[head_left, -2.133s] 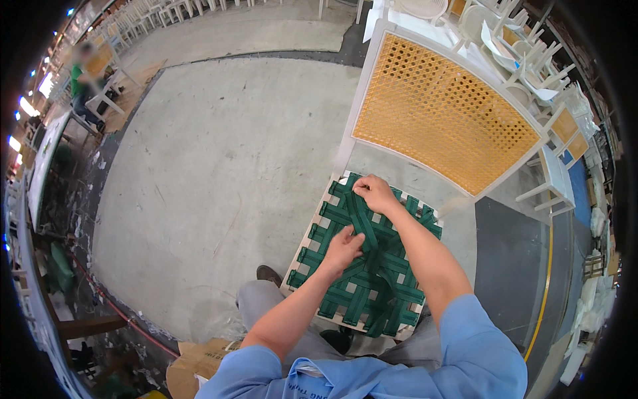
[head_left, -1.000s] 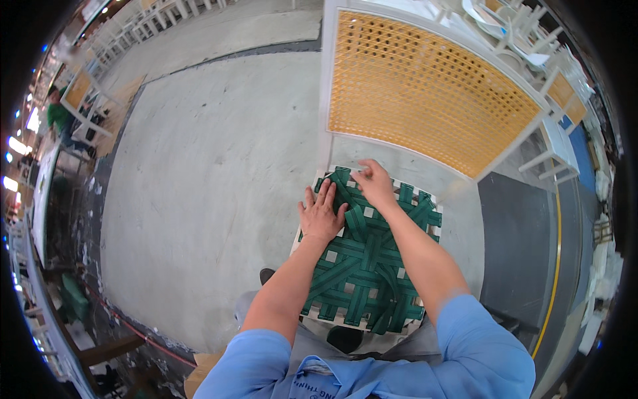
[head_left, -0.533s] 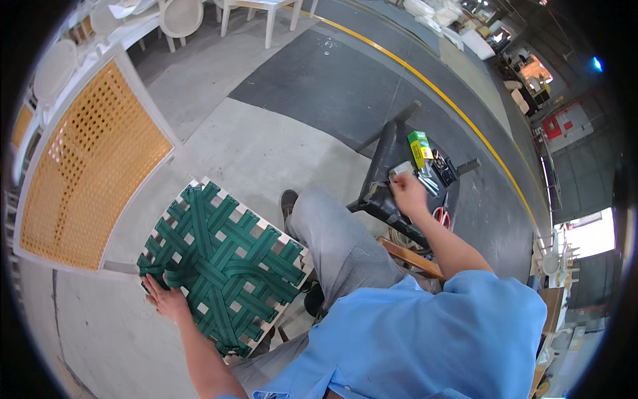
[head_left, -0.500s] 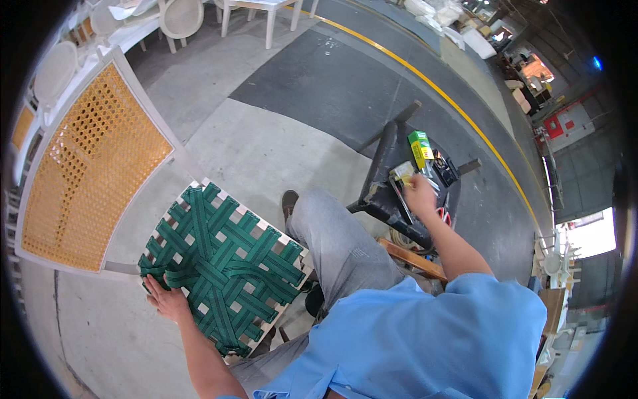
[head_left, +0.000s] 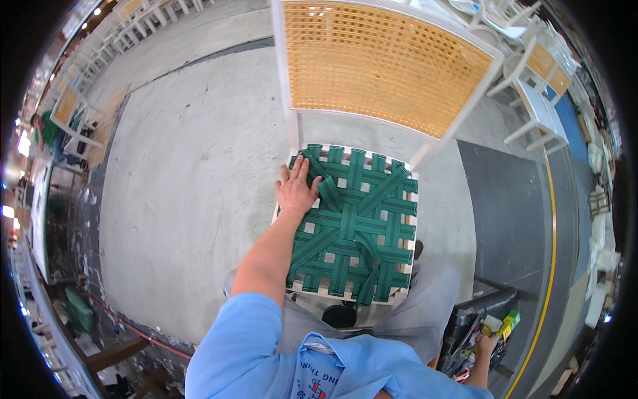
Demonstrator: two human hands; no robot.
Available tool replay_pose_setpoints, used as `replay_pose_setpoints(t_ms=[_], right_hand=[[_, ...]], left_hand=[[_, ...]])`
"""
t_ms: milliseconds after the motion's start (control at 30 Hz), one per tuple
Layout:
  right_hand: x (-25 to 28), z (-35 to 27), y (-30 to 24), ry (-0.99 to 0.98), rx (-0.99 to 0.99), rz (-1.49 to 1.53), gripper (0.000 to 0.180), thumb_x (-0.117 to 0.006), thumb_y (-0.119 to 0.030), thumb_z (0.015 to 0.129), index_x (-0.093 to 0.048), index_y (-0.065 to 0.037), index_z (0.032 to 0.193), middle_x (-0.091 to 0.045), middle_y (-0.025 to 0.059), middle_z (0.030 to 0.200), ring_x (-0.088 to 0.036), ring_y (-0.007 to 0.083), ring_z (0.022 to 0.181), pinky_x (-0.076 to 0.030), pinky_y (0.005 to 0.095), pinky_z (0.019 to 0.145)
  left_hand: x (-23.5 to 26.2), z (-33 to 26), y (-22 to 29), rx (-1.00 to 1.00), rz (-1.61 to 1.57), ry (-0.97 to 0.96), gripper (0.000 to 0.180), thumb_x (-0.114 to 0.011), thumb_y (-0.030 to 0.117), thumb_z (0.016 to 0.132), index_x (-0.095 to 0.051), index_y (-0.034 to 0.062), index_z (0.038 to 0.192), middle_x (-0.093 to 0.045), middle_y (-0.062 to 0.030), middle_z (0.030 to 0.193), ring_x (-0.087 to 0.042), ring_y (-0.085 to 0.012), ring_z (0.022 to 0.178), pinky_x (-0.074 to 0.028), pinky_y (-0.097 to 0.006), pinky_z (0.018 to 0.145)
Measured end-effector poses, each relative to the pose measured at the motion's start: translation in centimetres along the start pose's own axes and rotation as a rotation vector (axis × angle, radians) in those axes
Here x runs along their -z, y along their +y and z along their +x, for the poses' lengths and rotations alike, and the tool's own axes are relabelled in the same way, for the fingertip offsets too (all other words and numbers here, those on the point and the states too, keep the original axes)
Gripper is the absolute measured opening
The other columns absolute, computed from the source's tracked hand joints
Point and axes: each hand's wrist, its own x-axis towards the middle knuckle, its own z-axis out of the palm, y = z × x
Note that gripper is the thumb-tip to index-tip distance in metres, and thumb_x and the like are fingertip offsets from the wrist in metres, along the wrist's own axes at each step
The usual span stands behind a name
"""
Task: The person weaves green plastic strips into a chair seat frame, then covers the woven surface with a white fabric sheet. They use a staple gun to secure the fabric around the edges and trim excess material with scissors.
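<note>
A white-framed chair seat is laced with woven green webbing straps [head_left: 392, 229], and loose strap ends cross over its top. My left hand [head_left: 297, 191] lies on the seat's far left corner, fingers stretched over the webbing beside a loose, folded strap end. Down at the lower right, my right hand [head_left: 486, 345] reaches into the tools and small things on a dark stool [head_left: 465, 319]. Its fingers look curled, but what they hold cannot be made out. Close to that hand are a green and yellow box [head_left: 510, 320] and a small yellowish pack [head_left: 492, 324].
The chair's tall backrest with a woven cane panel [head_left: 379, 66] rises beyond the seat. White chairs [head_left: 538, 110] stand at the far right, beside a yellow floor line [head_left: 551, 226]. Another person [head_left: 50, 136] is at the far left, near another chair [head_left: 66, 110].
My view has swung left, so the chair now sits mid-picture and the stool lower right. My left hand stays at the webbing's corner; my right hand remains among the tools.
</note>
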Motion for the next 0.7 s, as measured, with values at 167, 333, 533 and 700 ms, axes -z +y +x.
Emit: replay_pose_setpoints(t_ms=[167,333,533,700], right_hand=[[1.9,-0.3,-11.9,0.022,0.47,-0.117,0.069,-0.068,0.005,0.071,-0.053,0.0,0.138,-0.064,0.0117,0.119,-0.065,0.0282,0.099,-0.055,0.036,0.082],[-5.4,-7.9,-36.9,-0.589,0.619,0.31,0.071,-0.08,-0.011,0.088,-0.051,-0.004,0.153,-0.066,0.009,0.128,-0.066,0.0197,0.111,-0.052,0.0333,0.099],[-23.9,-20.2,-54.7,-1.227,0.812,0.01,0.056,-0.083,-0.011,0.09,-0.058,-0.004,0.139,-0.072,0.0046,0.108,-0.063,0.0107,0.07,-0.05,0.0277,0.059],[-37.7,-23.9,-57.5,-1.273,0.765,-0.15,0.042,-0.081,-0.017,0.093,-0.062,-0.004,0.127,-0.072,0.0077,0.099,-0.064,0.016,0.064,-0.051,0.0325,0.052]], left_hand=[[-1.0,-0.4,0.9,0.014,-0.035,-0.05,0.073,-0.055,0.061,0.102,-0.04,0.027,0.165,-0.033,0.0087,0.174,-0.032,-0.0385,0.157,-0.04,-0.055,0.114],[-1.2,-0.7,-0.8,0.024,-0.016,0.006,0.073,-0.059,0.059,0.101,-0.043,0.0252,0.164,-0.034,0.0079,0.173,-0.035,-0.0381,0.155,-0.041,-0.054,0.111],[-1.0,-0.1,-1.0,0.009,-0.07,0.008,0.073,-0.06,0.058,0.1,-0.045,0.0237,0.163,-0.037,0.0059,0.172,-0.035,-0.0379,0.155,-0.042,-0.055,0.11],[-0.7,0.0,-0.7,0.003,-0.117,-0.011,0.074,-0.064,0.056,0.098,-0.046,0.0233,0.162,-0.038,0.0062,0.171,-0.035,-0.0371,0.155,-0.041,-0.056,0.11]])
